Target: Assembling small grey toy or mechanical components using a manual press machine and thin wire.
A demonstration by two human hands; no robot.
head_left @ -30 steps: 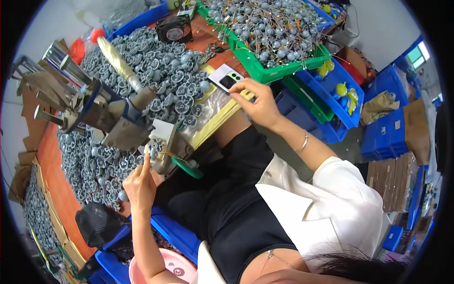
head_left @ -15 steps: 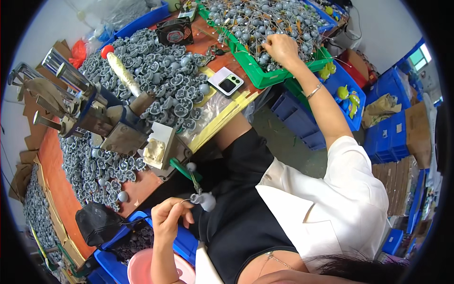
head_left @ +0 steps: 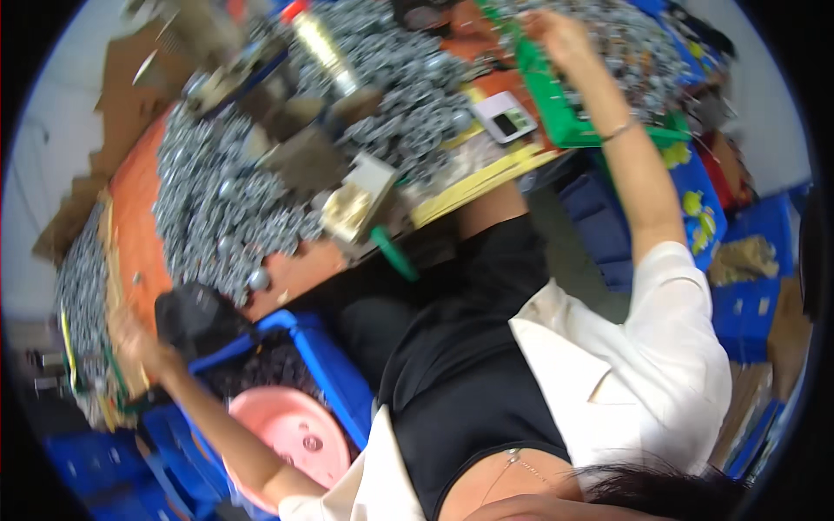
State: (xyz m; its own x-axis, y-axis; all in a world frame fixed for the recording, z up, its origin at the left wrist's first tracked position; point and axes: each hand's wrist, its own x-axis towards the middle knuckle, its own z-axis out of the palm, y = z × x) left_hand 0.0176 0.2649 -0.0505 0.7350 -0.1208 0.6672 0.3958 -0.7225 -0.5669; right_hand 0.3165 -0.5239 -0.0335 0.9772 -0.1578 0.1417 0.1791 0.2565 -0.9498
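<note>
I see the left hand (head_left: pixel 137 341) has swung toward nine o'clock, its dangling grey piece out of view; the right hand (head_left: pixel 559 39) nears wired grey balls (head_left: pixel 638 69) in the one-o'clock green crate (head_left: pixel 569 133) (fingers blurred, grip untellable).

A pale phone with a dark panel (head_left: pixel 504 116) lies on an orange-red worktop (head_left: pixel 139 227) near its yellow edge. Below, a round pink plastic basin (head_left: pixel 282 412) overlaps a blue plastic crate (head_left: pixel 326 358) of dark material, a black, soft-looking item (head_left: pixel 201 319) near its corner. At right, blurred lime-green toy figures (head_left: pixel 698 210) sit in a blue bin (head_left: pixel 714 195), crumpled brown paper (head_left: pixel 744 260) nearby.
</note>
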